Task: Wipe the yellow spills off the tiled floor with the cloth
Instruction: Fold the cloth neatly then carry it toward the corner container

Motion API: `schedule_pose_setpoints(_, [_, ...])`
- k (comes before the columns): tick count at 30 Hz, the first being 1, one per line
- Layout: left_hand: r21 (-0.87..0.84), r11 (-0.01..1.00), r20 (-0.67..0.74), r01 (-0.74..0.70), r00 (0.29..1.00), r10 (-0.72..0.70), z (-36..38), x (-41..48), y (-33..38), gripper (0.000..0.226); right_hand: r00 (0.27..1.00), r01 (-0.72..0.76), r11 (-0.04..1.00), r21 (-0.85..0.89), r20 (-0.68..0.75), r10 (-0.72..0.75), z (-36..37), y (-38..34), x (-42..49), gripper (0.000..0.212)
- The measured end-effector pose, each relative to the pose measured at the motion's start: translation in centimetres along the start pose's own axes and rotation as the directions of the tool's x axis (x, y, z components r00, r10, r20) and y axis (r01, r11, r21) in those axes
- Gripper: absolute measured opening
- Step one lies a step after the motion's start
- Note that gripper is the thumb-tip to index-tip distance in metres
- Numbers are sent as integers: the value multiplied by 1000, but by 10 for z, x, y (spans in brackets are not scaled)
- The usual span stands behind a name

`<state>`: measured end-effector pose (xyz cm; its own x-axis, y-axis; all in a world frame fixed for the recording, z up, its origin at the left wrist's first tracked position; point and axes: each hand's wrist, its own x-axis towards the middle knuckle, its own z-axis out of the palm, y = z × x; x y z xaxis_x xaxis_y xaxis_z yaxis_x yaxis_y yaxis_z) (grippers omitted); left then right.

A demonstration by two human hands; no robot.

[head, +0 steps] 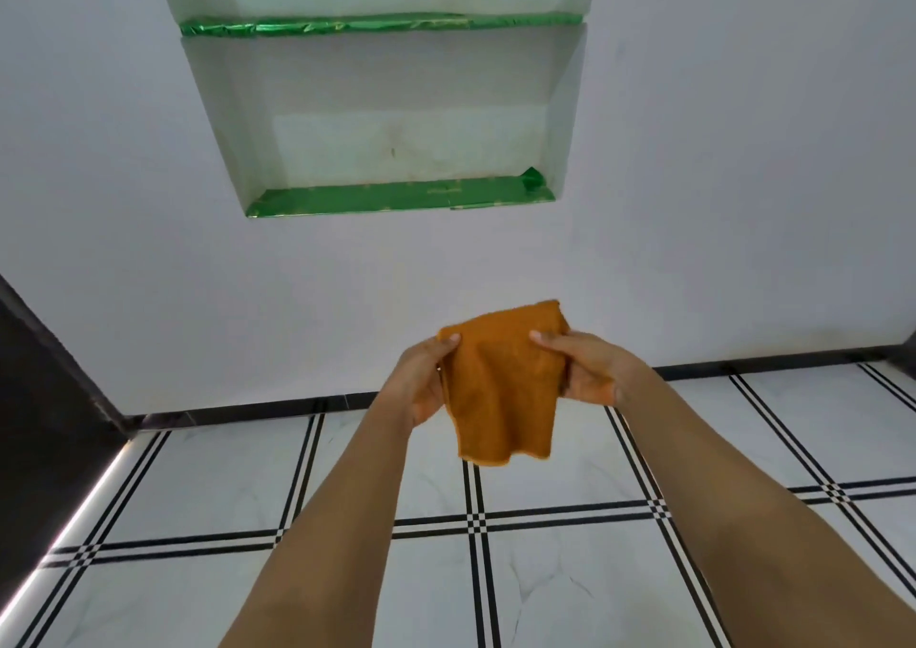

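An orange cloth point(500, 389) hangs in the air between both hands, in front of the white wall point(124, 201) and above the tiled floor point(223, 479), touching neither. The left hand point(424, 379) pinches the cloth's upper left corner, its fingers point(448, 340) clamped on the fabric with the thumb on the near face. The right hand point(585, 370) grips the upper right edge, its thumb laid across the front and the other fingers curled behind a bunched fold. The cloth's lower edge dangles free. The floor tiles are white, crossed by double black lines, with a dark skirting point(248, 412) at the wall's foot. In the wall is a recessed niche point(396, 146) with two shelves, each covered with shiny green lining point(396, 198); faint gold marks on the lower lining are too small to read.
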<state>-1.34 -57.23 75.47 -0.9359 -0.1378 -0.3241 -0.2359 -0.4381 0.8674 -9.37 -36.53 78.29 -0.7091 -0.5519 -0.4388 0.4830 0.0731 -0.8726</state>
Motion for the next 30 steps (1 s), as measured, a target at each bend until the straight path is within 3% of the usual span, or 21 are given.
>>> schedule_pose_setpoints(2, [70, 997, -51, -12, 999, 16, -1, 0, 5, 34, 996, -52, 995, -86, -77, 45, 0, 11, 0, 56])
schedule_pose_setpoints(5, [270, 963, -74, -4, 997, 25, -6, -1, 6, 29, 986, 17, 997, -70, -163, -28, 2, 13, 4, 43])
schedule_pose_setpoints(10, [402, 913, -31, -64, 996, 83, -9, -1, 31, 40, 976, 139, 978, -155, -148, -162, 11, -11, 3, 30])
schedule_pose_setpoints(13, [527, 837, 3, -146, 985, 170, -8, -1, 44, 35, 939, 227, 950, -214, -209, -272, 13, -17, 5, 25])
schedule_pose_setpoints(19, [700, 685, -81, -204, 930, 359, -7, -1, 60, 21, 880, 296, 896, -331, -270, -390, 22, -29, -1, 12])
schedule_pose_setpoints(22, [641, 704, -31, -306, 906, 422, -6, -7, 75, 24, 844, 404, 856, -324, -228, -485, 30, -46, -13, 11])
schedule_pose_setpoints(25, [390, 807, -67, -444, 860, 506, 8, -16, 95, 18, 798, 535, 803, -264, -153, -582, 40, -75, -25, 29])
schedule_pose_setpoints(27, [236, 870, -99, -432, 880, 464, 16, -16, 96, 30, 850, 480, 839, -254, -100, -517, 44, -80, -23, 53])
schedule_pose_setpoints(30, [227, 933, -81, -281, 949, 306, 9, -13, 75, 53, 946, 310, 928, -207, -32, -324, 45, -61, -9, 79])
